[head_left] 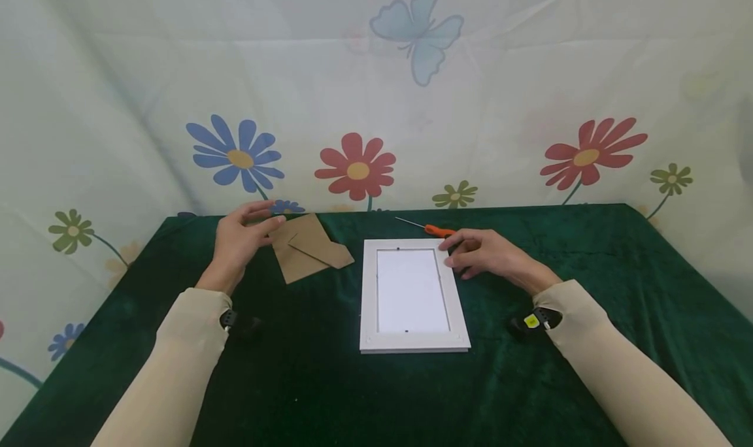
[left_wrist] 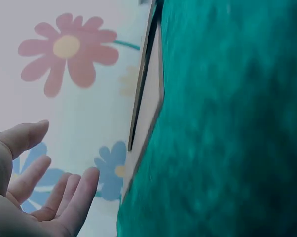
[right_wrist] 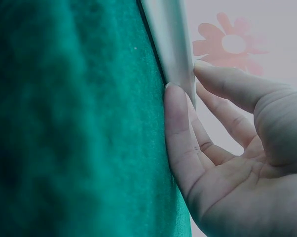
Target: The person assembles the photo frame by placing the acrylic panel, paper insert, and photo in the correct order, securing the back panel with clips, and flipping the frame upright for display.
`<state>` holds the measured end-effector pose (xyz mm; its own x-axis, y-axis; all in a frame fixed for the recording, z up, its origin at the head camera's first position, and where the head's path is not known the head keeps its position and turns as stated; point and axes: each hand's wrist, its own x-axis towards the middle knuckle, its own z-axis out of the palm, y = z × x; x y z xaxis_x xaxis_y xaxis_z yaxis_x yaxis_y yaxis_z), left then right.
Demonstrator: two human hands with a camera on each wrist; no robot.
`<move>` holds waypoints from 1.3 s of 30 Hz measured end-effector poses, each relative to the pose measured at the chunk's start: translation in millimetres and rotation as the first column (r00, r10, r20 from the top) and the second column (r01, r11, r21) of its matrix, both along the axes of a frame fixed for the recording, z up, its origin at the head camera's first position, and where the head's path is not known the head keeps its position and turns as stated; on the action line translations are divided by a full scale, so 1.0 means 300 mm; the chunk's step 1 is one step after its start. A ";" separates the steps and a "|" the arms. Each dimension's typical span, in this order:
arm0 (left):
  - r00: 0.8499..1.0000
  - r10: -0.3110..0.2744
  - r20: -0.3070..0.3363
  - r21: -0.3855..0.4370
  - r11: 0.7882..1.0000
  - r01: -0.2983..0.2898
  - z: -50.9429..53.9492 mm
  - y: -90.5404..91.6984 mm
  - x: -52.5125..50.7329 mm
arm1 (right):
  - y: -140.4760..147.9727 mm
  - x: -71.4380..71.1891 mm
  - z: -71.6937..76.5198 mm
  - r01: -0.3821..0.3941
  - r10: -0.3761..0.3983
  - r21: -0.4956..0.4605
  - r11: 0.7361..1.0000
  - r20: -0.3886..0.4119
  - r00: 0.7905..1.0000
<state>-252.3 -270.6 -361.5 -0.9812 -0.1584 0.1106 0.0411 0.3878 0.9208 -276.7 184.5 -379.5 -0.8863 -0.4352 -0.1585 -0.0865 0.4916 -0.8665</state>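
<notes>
Right hand point(head_left: 485, 256) pinches the white picture frame point(head_left: 369, 290) at its 1 o'clock corner; right wrist view has thumb on one side of the edge, fingers on the other. Left hand point(head_left: 238, 238) not gripping anything: fingers relaxed and slightly bent, at 9 o'clock of the brown board point(head_left: 294, 267), fingertips apart from it in the left wrist view.

Frame lies flat on the green cloth point(head_left: 282, 388), at about 5 o'clock from the middle of the head view. White panel point(head_left: 412, 297) fills the opening; small dark marks on the inner border at 12 and 6 o'clock. Brown board at the frame's 10 o'clock, well short of touching it, lying askew, with a narrower brown flap point(head_left: 322, 248) over it pointing to about 4 o'clock.

Screwdriver point(head_left: 436, 230), orange handle, just beyond the frame's 12 o'clock edge, shaft pointing between 9 and 10; handle end hidden near the right hand.

Pale sleeves point(head_left: 618, 349) on both arms, dark wrist straps, yellow tag point(head_left: 532, 321) on the right one. Backdrop behind: blue butterfly point(head_left: 419, 34) at 12 o'clock, blue flower point(head_left: 240, 158) at 10, red flower point(head_left: 587, 158) between 2 and 3.
</notes>
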 end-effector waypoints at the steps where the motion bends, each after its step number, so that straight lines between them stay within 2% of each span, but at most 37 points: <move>1: 1.000 0.010 0.000 -0.008 1.000 -0.010 -0.004 -0.007 -0.002 | 0.000 0.000 -0.001 0.001 -0.001 0.001 1.000 0.001 1.000; 5: 0.999 0.035 0.012 -0.020 0.999 -0.035 -0.018 -0.029 -0.013 | -0.001 0.003 0.000 0.012 -0.012 0.004 1.000 0.005 1.000; 10: 0.998 0.031 0.051 -0.013 0.999 -0.030 -0.036 -0.050 -0.027 | -0.002 0.002 0.001 0.017 -0.017 0.012 1.000 0.006 1.000; 15: 0.992 -0.001 0.128 -0.009 1.000 0.002 -0.050 -0.065 -0.040 | -0.002 0.000 -0.002 0.004 -0.004 0.012 1.000 -0.004 1.000; 21: 0.970 -0.068 0.232 -0.012 0.997 0.072 -0.054 -0.081 -0.048 | -0.003 0.001 -0.005 0.011 -0.011 0.019 1.000 -0.013 1.000; 28: 0.964 -0.088 0.250 -0.076 0.991 0.110 -0.054 -0.092 -0.052 | -0.008 0.005 -0.002 0.018 -0.018 0.025 1.000 -0.015 1.000; 34: 0.959 -0.107 0.264 -0.214 0.962 0.167 -0.056 -0.090 -0.056 | -0.007 -0.001 -0.006 0.007 -0.006 0.024 1.000 -0.033 0.999; 39: 0.957 -0.096 0.275 -0.244 0.956 0.165 -0.060 -0.090 -0.062 | -0.009 0.001 -0.008 0.008 -0.007 0.028 1.000 -0.033 0.999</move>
<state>-270.8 -297.5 -379.7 -0.9914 -0.0267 -0.1280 -0.1166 0.6232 0.7733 -276.5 181.8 -381.8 -0.8945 -0.4240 -0.1416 -0.1104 0.5165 -0.8492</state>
